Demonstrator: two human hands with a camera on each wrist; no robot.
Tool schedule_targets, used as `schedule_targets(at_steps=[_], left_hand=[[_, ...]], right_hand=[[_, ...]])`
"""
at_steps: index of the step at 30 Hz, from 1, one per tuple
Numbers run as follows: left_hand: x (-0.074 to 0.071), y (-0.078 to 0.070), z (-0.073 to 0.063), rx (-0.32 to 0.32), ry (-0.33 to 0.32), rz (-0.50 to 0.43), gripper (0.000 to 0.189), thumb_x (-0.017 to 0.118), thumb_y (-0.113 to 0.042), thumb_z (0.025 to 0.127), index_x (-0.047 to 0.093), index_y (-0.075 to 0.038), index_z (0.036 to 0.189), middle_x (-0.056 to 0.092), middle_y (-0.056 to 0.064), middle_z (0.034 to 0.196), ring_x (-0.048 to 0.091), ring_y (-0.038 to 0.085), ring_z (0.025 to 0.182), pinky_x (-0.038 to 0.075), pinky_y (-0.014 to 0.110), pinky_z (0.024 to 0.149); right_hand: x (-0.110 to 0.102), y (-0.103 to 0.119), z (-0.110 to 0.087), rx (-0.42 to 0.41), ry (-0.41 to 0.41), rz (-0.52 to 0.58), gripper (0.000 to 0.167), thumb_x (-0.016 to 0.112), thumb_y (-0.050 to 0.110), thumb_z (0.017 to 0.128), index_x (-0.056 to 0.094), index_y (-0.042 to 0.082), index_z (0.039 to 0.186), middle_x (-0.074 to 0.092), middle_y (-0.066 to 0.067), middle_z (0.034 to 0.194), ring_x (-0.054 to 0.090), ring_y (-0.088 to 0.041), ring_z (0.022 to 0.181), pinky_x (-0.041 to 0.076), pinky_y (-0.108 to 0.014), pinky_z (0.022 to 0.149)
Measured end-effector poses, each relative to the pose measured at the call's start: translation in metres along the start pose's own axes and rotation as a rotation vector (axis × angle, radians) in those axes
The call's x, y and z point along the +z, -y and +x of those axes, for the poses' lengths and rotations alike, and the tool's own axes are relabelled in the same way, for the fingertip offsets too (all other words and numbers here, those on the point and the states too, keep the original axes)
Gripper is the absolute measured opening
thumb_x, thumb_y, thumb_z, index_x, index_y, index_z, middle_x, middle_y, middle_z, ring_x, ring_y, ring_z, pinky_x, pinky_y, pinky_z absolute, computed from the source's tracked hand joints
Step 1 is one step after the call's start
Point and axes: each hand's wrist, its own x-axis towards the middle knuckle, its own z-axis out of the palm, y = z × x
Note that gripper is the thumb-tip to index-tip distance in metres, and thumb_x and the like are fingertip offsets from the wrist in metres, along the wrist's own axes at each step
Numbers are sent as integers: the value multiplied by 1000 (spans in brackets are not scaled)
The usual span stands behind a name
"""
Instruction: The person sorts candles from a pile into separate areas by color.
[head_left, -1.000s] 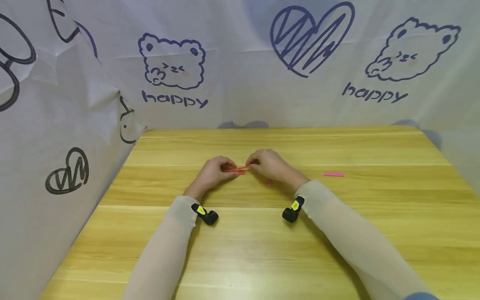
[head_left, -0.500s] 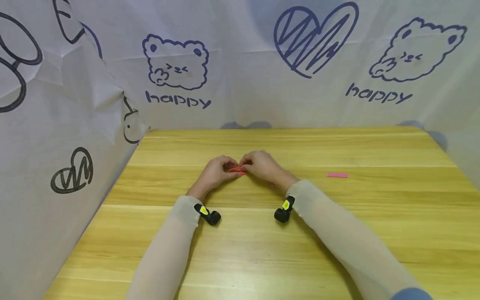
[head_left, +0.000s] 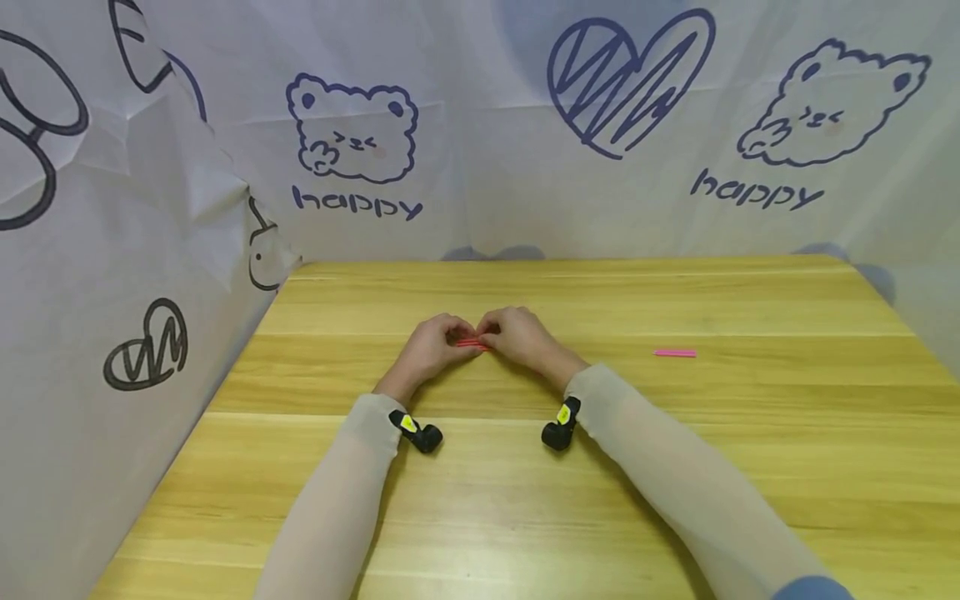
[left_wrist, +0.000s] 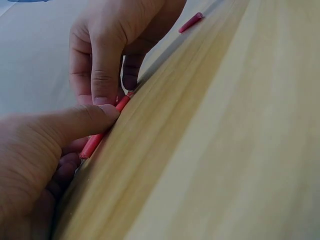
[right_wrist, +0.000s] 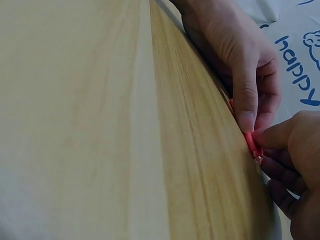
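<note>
Thin red sticks [head_left: 471,342], shaped like small birthday candles, lie side by side in a little bundle at the far middle of the table. My left hand [head_left: 433,346] pinches the bundle at its left part; in the left wrist view the thumb lies over the red sticks [left_wrist: 92,146]. At the other end my right hand [head_left: 521,337] pinches them between thumb and fingers. Both hands' fingertips nearly meet. In the right wrist view a pale tip shows at the end of the sticks [right_wrist: 250,140]. Fingers hide much of the bundle.
A pair of pink sticks, or one thick pink stick [head_left: 675,353], lies to the right of the hands on the wooden table [head_left: 480,500]. White cloth [head_left: 480,200] with drawings hangs behind the table and along its left side.
My right hand has moved left, bringing a single red stick against the bundle in my left hand. The left hand has stayed nearly still. A pink bit near the right wrist is now hidden.
</note>
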Motion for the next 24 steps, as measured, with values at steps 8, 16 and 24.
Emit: schedule_targets(at_steps=[8,16,24], left_hand=[[-1,-2,-1,26,4,42,22,79,-25,85,75,-9,99,64,3,96,59,18,90,48,36,84],[0,-4,-2,20,9,79,22,78,-30,86,76,-11,97,64,2,96,58,18,90,48,37,83],[1,-3,-1,-3,16,101,23,77,-32,86,77,-12,99,65,1,95,59,17,89,49,35,82]], right_hand=[[-3,-2,-3,22,-8,9,10,67,19,94,74,13,97,72,1,95,64,-18,92,45,-38,92],[-14,-3,-12,67,5,33,14,65,21,96,73,12,102,70,-1,97,62,-18,93,47,-36,87],[-24,-9,-23,59,20,16,15,63,21,97,73,12,104,69,0,97,61,-17,91,48,-34,85]])
